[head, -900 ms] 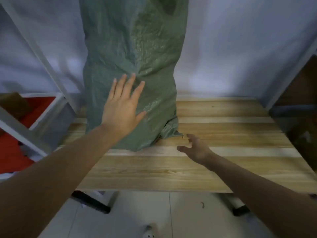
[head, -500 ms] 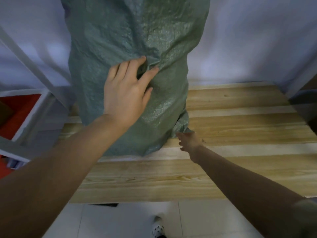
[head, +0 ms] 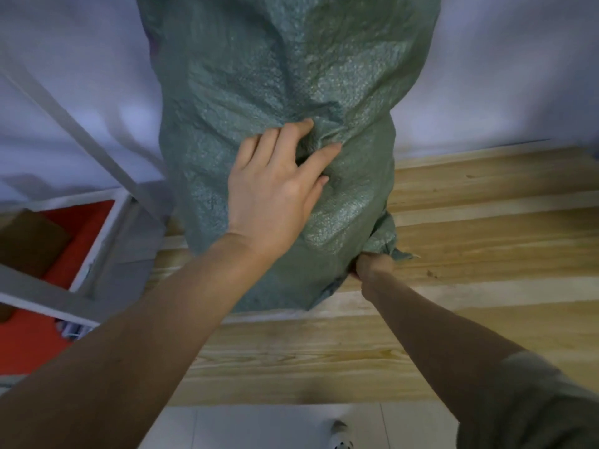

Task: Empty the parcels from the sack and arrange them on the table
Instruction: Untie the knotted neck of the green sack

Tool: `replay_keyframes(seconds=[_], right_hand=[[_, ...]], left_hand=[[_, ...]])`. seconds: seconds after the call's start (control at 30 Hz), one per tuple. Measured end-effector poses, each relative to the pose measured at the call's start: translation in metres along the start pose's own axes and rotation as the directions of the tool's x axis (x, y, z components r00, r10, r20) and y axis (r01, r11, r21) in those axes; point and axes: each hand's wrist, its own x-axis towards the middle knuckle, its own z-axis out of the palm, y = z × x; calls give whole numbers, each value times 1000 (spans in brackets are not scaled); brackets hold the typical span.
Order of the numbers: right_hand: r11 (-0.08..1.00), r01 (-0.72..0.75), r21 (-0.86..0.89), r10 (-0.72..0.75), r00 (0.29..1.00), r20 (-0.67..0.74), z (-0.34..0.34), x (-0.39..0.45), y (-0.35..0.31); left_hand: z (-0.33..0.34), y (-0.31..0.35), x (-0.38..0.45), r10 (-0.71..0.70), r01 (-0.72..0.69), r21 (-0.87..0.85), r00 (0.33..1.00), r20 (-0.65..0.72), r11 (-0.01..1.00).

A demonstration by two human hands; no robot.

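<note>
**Sack upright, both hands now on it**

The green sack (head: pixel 278 102) stands on the left half of the desk (head: pixel 486 228), close to the far edge, with its long axis nearly vertical and its top out of the frame. No parcels show on the wood; they are, I judge, all inside. Your left hand (head: pixel 275 186) lies directly in front of the sack's middle, fingers curled and digging a fold of the cloth. Your right hand (head: pixel 372 265) is lower, at the sack's bottom right corner, closed on the bunched fabric where it meets the desk. To empty it, the bottom corner probably must go up and the body must tip over, so the low right hand is the nearer one for the lift.

Compared with a moment ago, your left hand was flat and now gathers cloth, and your right hand, then apart from the sack, has reached the corner.
</note>
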Motion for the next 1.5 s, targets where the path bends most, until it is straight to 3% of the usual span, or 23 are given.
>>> replay_keyframes(seconds=[0.07,0.37,0.53,0.7,0.87,1.0,1.2,1.5], right_hand=[[995,44,-92,-51,996,-70,-7,-7,3],[961,202,-188,-243,943,-227,-82,-67,-9],[907,317,-277,-390,881,-267,-160,-105,-40],[823,428,-374,-533,809,-247,-228,-151,-72],[723,551,-418,-665,718,-204,-276,-184,-100],[637,648,-417,-735,674,-75,-282,-213,-128],[690,624,-366,-647,759,75,-283,-238,-122],[773,611,-171,-541,776,324,-303,-259,-109]], left_hand=[[-1,0,0,9,-9,-12,1000,-7,1000],[-26,32,23,-47,51,-103,998,45,993],[-45,80,41,-104,121,-85,977,184,989],[-65,123,50,-211,238,-35,913,349,971],[-90,178,36,-184,248,-91,877,444,964],[-111,214,23,-149,278,-194,852,502,941],[-134,250,9,-112,299,-237,807,580,924],[-128,281,17,-79,314,-277,779,622,908]])
